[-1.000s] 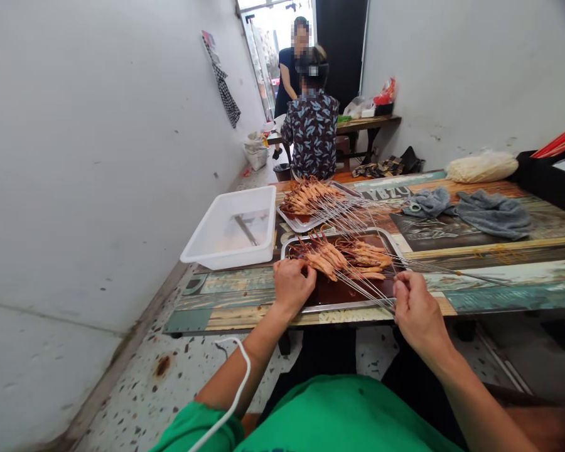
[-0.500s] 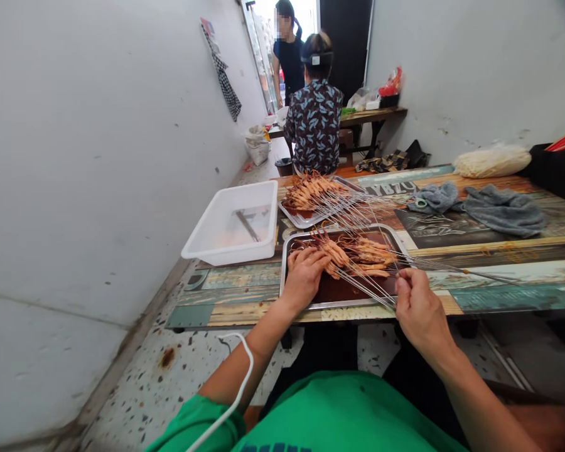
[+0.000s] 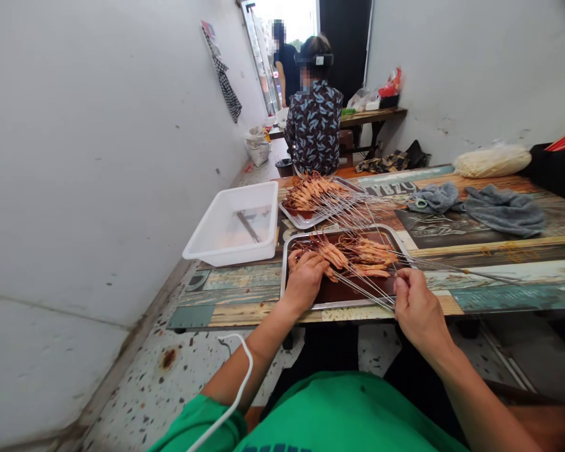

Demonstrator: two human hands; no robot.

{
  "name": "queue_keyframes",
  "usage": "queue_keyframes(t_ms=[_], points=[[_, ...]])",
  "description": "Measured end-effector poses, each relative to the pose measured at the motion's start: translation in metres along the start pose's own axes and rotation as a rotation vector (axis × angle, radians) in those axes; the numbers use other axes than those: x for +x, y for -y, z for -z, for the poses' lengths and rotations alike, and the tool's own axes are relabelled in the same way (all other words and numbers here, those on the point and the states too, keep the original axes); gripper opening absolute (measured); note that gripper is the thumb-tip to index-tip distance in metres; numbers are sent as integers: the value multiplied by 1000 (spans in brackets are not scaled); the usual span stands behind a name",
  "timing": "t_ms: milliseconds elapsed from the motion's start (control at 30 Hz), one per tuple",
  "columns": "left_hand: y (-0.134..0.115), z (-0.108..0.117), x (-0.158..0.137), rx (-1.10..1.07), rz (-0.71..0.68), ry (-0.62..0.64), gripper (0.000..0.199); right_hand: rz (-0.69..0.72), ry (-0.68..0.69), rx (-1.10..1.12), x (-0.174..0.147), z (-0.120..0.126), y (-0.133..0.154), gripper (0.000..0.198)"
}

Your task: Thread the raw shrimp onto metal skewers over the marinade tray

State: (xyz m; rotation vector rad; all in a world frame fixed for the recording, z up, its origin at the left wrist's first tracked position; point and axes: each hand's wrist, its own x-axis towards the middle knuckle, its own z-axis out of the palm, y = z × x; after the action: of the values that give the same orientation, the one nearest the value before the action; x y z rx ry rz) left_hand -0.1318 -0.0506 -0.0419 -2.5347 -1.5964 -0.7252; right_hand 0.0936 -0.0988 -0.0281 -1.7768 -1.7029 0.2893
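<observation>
A metal tray [image 3: 343,304] in front of me holds dark reddish liquid and several skewers of slim orange-brown meat pieces [image 3: 332,251] with thin dark strands at their ends. At the tray's left side, my left hand [image 3: 305,279] is curled over the meat end of a skewer, its fingertips partly hidden. My right hand [image 3: 417,304] is closed at the tray's right front edge, thumb against fingers, on the bare ends of thin metal skewers [image 3: 367,290]. Other meat skewers [image 3: 370,251] lie in the tray, their rods sticking out to the right.
Behind is a second tray [image 3: 306,221] piled with skewers. A white plastic bin [image 3: 230,251] stands left, with a metal tool inside. Grey cloths [image 3: 503,210], a bagged pale bundle [image 3: 492,161] and a black box [image 3: 555,172] lie right. Two people [image 3: 314,125] are beyond the table.
My left hand has shifted slightly left and down on the meat. My right hand has hardly moved. The seated person has turned their head left, and the standing person has changed posture.
</observation>
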Motion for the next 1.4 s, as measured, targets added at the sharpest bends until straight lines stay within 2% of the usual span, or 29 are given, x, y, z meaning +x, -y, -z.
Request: queue_keyframes(t_ms=[233, 433, 700, 933, 1400], points=[[1, 1, -3, 36, -7, -59, 24, -42, 35, 23, 0, 1, -1, 25], [-1, 3, -5, 33, 4, -68, 19, -31, -2, 13, 2, -1, -3, 24], [-2, 10, 2, 95, -52, 45, 26, -53, 14, 29, 3, 0, -4, 26], [-1, 17, 17, 138, -122, 184, 20, -57, 37, 19, 2, 1, -4, 25], [2, 14, 21, 80, -140, 233, 27, -74, 112, -6, 3, -1, -7, 26]])
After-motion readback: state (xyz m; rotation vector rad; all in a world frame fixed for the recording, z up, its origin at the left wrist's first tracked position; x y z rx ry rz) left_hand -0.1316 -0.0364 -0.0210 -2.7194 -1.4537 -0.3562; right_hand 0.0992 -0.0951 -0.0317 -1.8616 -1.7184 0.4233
